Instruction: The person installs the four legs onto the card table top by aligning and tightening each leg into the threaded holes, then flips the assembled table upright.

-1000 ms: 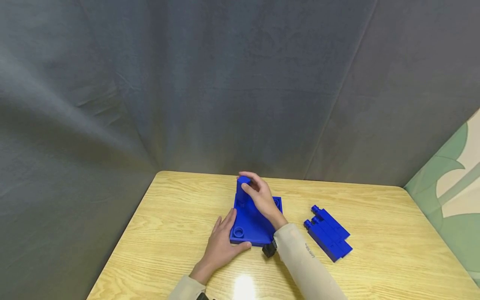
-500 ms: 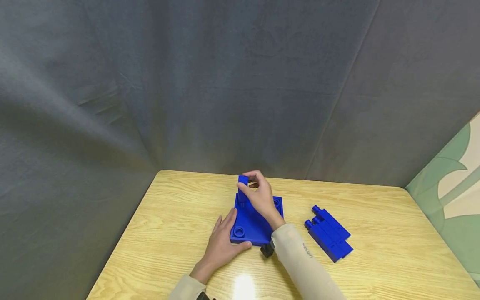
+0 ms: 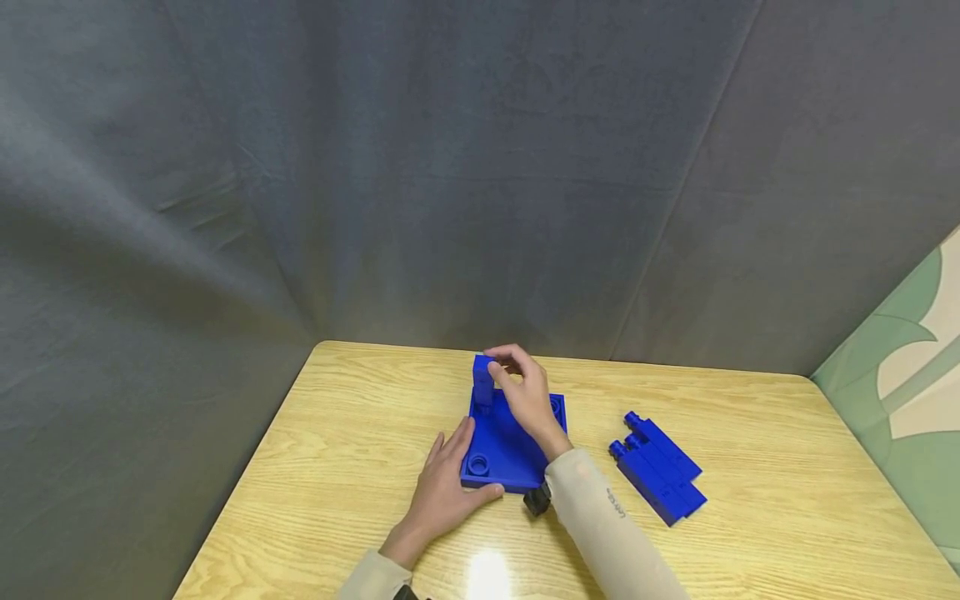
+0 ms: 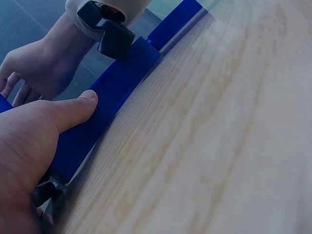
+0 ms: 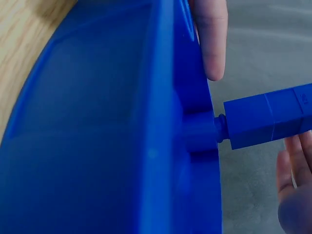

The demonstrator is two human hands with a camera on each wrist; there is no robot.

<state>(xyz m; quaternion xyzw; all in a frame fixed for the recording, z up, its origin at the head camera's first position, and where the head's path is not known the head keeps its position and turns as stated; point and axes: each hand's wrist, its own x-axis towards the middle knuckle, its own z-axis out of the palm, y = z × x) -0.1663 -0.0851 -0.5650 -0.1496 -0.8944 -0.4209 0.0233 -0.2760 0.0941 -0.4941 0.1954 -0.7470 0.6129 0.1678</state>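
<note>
A shallow blue square tray-like base (image 3: pixel 504 450) with round sockets at its corners lies on the table. My left hand (image 3: pixel 442 492) braces its near left corner, fingers straight along the left side and thumb (image 4: pixel 78 109) against the front wall. Upright at the far left corner stands a blue square post (image 3: pixel 483 383). My right hand (image 3: pixel 528 396) holds this post near its top, thumb at its right side and fingers curled behind. In the right wrist view, a narrow neck (image 5: pixel 222 127) shows between the post (image 5: pixel 263 117) and its socket (image 5: pixel 197 131).
Several more blue posts (image 3: pixel 660 475) with knobbed ends lie side by side on the wooden table (image 3: pixel 780 467), right of my right forearm. A dark grey curtain (image 3: pixel 480 167) hangs behind the table's far edge.
My right hand pinches the post and turns it a little, its thumb shifting from the post's near face to its right side. My left hand and the base stay put.
</note>
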